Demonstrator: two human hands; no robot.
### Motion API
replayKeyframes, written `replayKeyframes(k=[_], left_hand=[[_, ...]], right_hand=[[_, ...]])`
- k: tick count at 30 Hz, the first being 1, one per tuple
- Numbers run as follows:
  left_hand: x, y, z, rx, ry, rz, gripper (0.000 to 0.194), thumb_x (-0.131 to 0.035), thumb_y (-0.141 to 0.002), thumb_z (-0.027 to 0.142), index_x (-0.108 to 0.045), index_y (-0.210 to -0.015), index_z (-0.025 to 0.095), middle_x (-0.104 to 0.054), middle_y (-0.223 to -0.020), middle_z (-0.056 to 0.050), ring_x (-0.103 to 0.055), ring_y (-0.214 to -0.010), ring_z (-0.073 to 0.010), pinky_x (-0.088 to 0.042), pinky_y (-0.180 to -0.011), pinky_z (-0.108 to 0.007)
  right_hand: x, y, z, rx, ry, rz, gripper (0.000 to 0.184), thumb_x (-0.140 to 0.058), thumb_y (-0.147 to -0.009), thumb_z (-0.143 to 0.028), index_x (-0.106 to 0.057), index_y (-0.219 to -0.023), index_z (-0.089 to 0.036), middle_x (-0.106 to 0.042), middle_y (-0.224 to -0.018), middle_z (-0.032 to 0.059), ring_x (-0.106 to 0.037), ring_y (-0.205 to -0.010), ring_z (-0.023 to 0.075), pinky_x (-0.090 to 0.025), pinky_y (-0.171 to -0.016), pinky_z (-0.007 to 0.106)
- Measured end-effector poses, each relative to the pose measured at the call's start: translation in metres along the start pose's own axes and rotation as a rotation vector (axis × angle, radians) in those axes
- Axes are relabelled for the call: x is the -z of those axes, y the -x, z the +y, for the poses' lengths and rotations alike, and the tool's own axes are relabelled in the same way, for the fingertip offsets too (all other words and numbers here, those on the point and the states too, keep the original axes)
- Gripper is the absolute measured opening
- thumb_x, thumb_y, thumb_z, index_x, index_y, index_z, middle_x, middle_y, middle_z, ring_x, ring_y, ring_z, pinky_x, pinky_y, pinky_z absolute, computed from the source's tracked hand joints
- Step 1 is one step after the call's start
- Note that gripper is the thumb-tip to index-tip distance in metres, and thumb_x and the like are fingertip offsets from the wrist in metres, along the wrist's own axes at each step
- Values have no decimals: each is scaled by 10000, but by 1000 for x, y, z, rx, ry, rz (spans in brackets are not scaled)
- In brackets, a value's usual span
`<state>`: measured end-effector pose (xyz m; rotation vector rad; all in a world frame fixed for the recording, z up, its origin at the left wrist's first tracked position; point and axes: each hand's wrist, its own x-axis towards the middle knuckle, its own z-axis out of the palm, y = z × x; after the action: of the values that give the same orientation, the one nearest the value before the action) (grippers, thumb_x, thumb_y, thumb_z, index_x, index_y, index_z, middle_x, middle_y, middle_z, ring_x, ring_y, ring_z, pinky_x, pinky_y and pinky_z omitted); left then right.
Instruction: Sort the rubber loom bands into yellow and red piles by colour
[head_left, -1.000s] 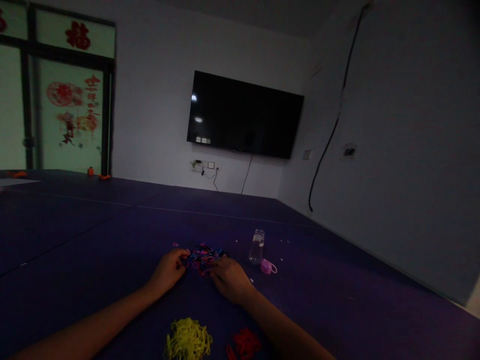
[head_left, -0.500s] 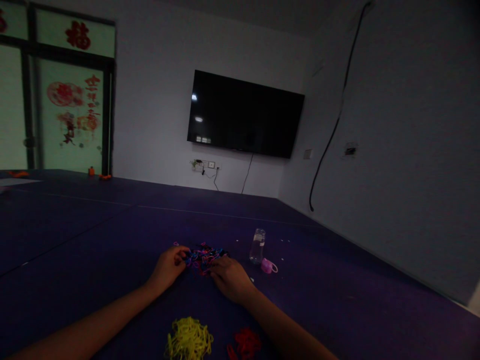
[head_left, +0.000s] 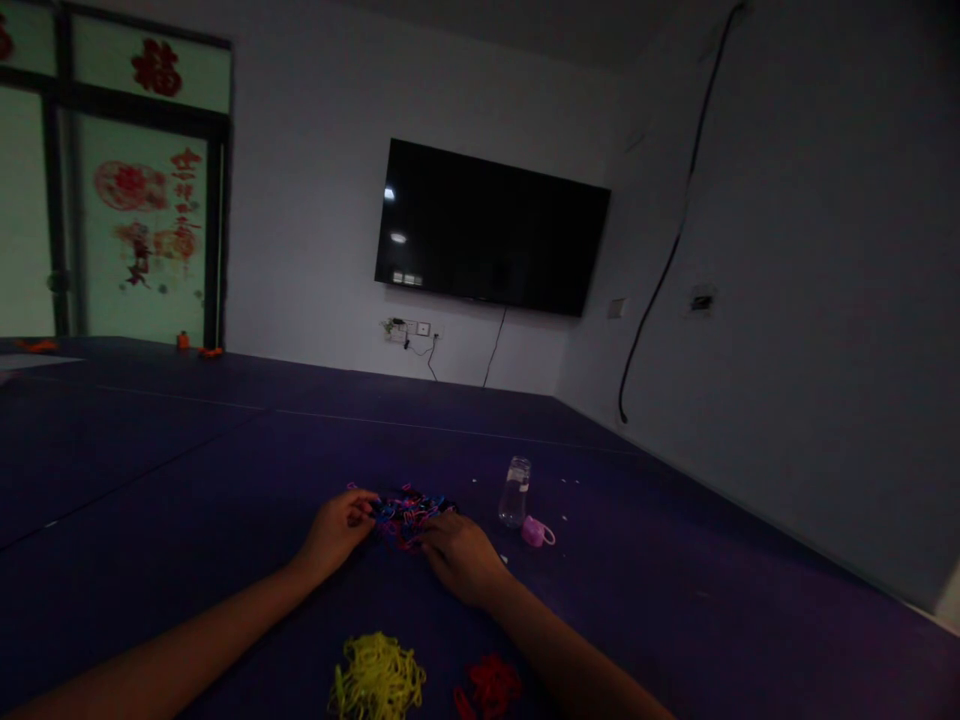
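Observation:
Between my hands lies a small heap of mixed blue, pink and dark rubber bands (head_left: 409, 512). At its left edge my left hand (head_left: 339, 528) has its fingers curled in towards the thumb; whatever they hold is too small to make out. My right hand (head_left: 461, 555) rests against the heap's right side, its fingers bent down and pressed together, the tips partly hidden. Closer to me sit a pile of yellow rubber bands (head_left: 379, 678) and a smaller pile of red ones (head_left: 491, 686).
A clear bottle (head_left: 514, 493) stands without its lid to the right of the heap. Its pink lid (head_left: 534, 531) with a loop lies beside it. Small white scraps dot the purple table (head_left: 675, 560). Orange items (head_left: 211, 353) lie by the far left edge.
My left hand has shifted very slightly at the heap's edge. The right hand, the piles and the bottle look the same.

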<state>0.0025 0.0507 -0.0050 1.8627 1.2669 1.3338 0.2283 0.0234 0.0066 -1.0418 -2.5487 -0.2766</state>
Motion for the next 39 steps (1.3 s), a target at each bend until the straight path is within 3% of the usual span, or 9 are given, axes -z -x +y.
replayKeyframes(k=[13,20,25,39], left_hand=[[0,0,3,-3,-56,66,233,-563,-653,142,-665,-861,169,-665,-791,-27,-643,-678,-167,-522,-680,-289],[-2,0,1,-47,-58,24,303,-498,-654,122,-653,-913,152,-658,-820,-41,-631,-684,-154,-514,-629,-260],[-6,1,-1,-59,-145,-51,417,-509,-580,104,-642,-972,153,-652,-816,-28,-602,-654,-153,-493,-611,-263],[-9,5,1,-195,-229,-39,469,-439,-594,-22,-653,-962,174,-628,-833,-37,-610,-738,-167,-502,-651,-255]], right_hand=[[3,0,-2,-11,-10,-17,226,-437,-879,-168,-634,-988,-193,-649,-1001,50,-558,-958,176,-396,-846,284],[1,0,1,-5,-23,-15,247,-425,-891,-195,-632,-1026,-208,-648,-1021,42,-558,-962,181,-402,-842,292],[0,0,1,-8,-27,-4,241,-435,-886,-193,-636,-1018,-211,-645,-1037,48,-557,-974,183,-402,-844,290],[-2,0,1,3,-8,-4,239,-432,-880,-181,-639,-999,-191,-645,-1026,59,-562,-951,189,-407,-832,294]])
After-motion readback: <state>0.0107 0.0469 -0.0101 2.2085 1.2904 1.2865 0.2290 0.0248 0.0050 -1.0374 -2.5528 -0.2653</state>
